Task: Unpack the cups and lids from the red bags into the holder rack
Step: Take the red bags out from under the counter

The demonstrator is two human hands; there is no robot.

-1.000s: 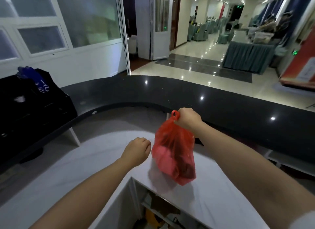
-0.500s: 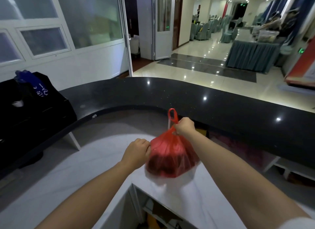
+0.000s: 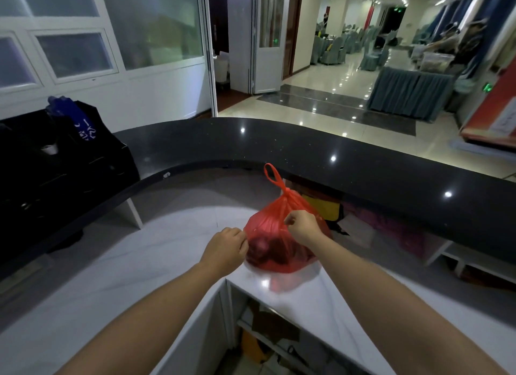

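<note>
A knotted red plastic bag [image 3: 279, 243] rests on the white marble counter [image 3: 139, 263], its tied handle loop sticking up. Dark rounded shapes show through the plastic; I cannot tell what they are. My right hand [image 3: 303, 226] pinches the bag's plastic just below the knot. My left hand [image 3: 227, 249] is closed against the bag's left side, pinching the plastic there. A black holder rack [image 3: 64, 162] stands on the raised ledge at the far left, with a blue packet [image 3: 72, 117] sticking out of its top.
A curved black raised ledge [image 3: 307, 156] runs behind the white counter. Open shelving [image 3: 268, 335] with clutter sits under the counter below the bag. Yellow and dark items [image 3: 326, 209] lie behind the bag under the ledge. A hall with covered tables lies beyond.
The bag was lowered from hanging in my right hand onto the counter. My right hand slid from the handle loop down to below the knot, and my left hand closed on the bag's side.
</note>
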